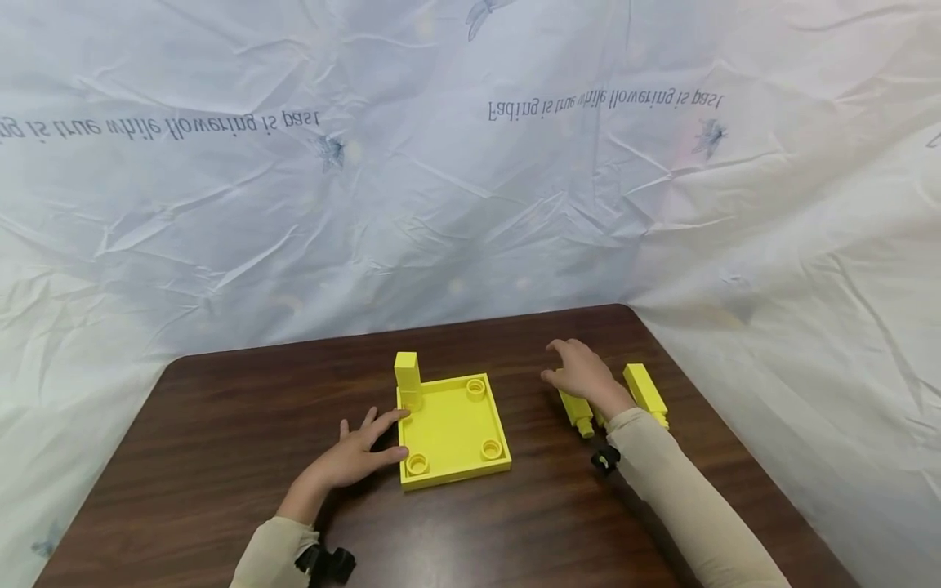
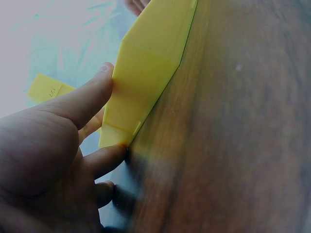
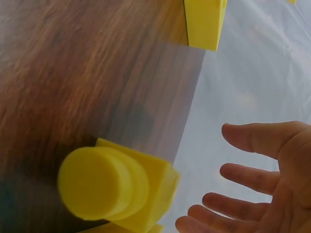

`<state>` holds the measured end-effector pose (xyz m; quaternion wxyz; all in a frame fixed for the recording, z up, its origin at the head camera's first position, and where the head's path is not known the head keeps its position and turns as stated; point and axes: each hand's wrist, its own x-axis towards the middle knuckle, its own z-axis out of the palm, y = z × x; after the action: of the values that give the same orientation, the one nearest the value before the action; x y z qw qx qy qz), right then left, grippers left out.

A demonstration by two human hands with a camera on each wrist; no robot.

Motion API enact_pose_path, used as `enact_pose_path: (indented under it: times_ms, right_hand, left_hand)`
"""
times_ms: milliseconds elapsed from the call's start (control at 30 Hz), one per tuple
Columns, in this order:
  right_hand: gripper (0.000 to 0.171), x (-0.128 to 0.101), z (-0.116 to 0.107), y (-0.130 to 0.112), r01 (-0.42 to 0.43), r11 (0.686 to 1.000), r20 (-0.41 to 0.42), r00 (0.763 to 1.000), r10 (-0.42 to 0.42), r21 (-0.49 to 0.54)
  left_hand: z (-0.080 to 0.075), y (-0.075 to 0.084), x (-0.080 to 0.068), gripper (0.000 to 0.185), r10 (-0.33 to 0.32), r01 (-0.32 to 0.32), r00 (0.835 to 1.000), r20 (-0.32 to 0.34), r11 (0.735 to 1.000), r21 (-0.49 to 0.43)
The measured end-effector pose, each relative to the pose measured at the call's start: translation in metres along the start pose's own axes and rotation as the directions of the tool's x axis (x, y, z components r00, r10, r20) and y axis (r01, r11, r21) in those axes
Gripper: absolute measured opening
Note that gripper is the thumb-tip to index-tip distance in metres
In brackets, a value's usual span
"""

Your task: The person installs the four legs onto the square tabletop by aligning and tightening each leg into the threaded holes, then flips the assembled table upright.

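Observation:
A yellow square plate (image 1: 452,425) with round sockets in its corners lies on the brown table (image 1: 220,441). One yellow post (image 1: 407,377) stands upright in its back-left corner. My left hand (image 1: 393,433) rests on the table with straight fingers against the plate's left wall; in the left wrist view my thumb (image 2: 90,99) presses the plate (image 2: 146,63). My right hand (image 1: 555,363) hovers with spread fingers over a lying yellow post (image 1: 576,410). Its round peg end (image 3: 97,184) shows in the right wrist view, beside my empty right hand (image 3: 233,174).
Another yellow post (image 1: 645,390) lies right of my right wrist, near the table's right edge. A wrinkled white sheet (image 1: 470,180) with printed text hangs behind and beside the table. In the right wrist view a further yellow block (image 3: 204,22) sits at the top.

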<state>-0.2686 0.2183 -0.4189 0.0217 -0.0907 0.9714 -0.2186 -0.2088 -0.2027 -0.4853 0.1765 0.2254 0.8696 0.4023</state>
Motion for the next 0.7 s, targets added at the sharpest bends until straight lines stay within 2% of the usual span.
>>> enact_pose_path:
  times_ms: [333,700]
  right_hand:
    - [0.054,-0.004,0.0005,0.0066,-0.023,1.0,0.046,0.999,0.022,0.018]
    - [0.055,-0.0025,0.0042,0.0066,-0.039,0.999,0.058,0.998,0.038,0.012]
  left_hand:
    - [0.0018,-0.0044,0.001,0.073,0.005,-0.005,1.0,-0.015,1.0,0.006]
    - [0.0009,-0.0026,0.0,0.07,0.011,-0.011,1.0,-0.013,1.0,0.01]
